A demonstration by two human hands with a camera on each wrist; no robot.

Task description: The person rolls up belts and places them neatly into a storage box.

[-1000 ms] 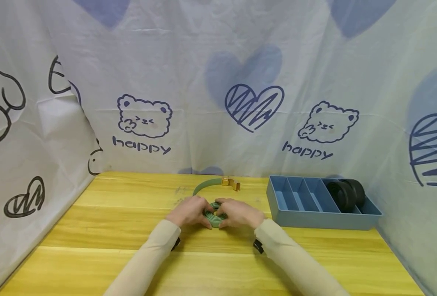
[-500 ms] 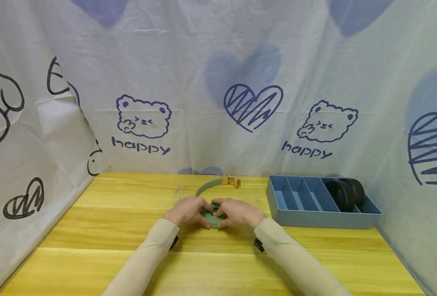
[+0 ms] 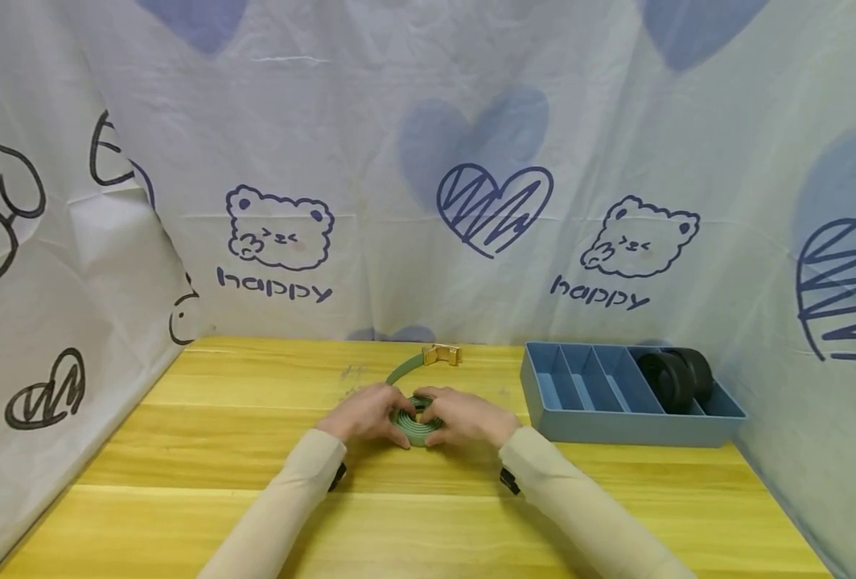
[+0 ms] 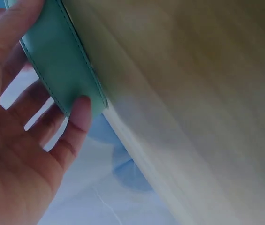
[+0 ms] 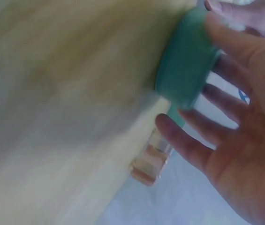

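Observation:
A green belt [image 3: 417, 439] stands on edge on the table, wound into a coil between both hands. My left hand [image 3: 367, 414] grips the coil's left side, thumb at the near edge and fingers over the top. From the right, my right hand [image 3: 471, 416] holds the coil the same way. In the left wrist view, stitching runs along the edges of the strap [image 4: 59, 51]. The belt's loose tail curves away behind the left hand and ends in a gold buckle [image 3: 442, 355], which lies at the back of the table. The right wrist view also catches this buckle [image 5: 152, 159], blurred.
To the right stands a blue divided box [image 3: 638, 430] with several compartments. Black coiled belts [image 3: 677, 382] sit in its right part. The wooden table [image 3: 413, 523] meets a printed white cloth [image 3: 399, 265] at the back and sides.
The buckle end has come slightly left and turned, and the loose tail beyond the coil looks shorter. Both hands stay around the coil, with the left hand shifted slightly left.

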